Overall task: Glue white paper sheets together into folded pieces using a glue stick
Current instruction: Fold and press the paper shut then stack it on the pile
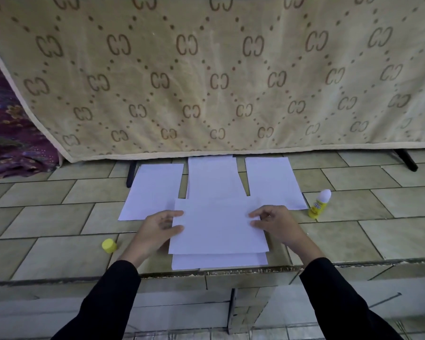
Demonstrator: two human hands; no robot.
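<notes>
A white paper sheet (216, 224) is held a little above another white sheet (219, 261) that lies near the table's front edge. My left hand (157, 229) pinches its left edge and my right hand (275, 223) pinches its right edge. Three more white sheets lie further back: left sheet (152, 190), middle sheet (211, 177), right sheet (272, 182). The yellow glue stick (319, 203) stands uncapped to the right of the sheets, its white glue showing. Its yellow cap (109, 245) lies on the table to the left of my left hand.
The tile-patterned table (59, 224) ends in a worn front edge just below the sheets. A beige patterned blanket (206, 82) hangs behind the table. Purple fabric (8, 133) lies at the far left. A black stand leg (406, 159) shows at the back right.
</notes>
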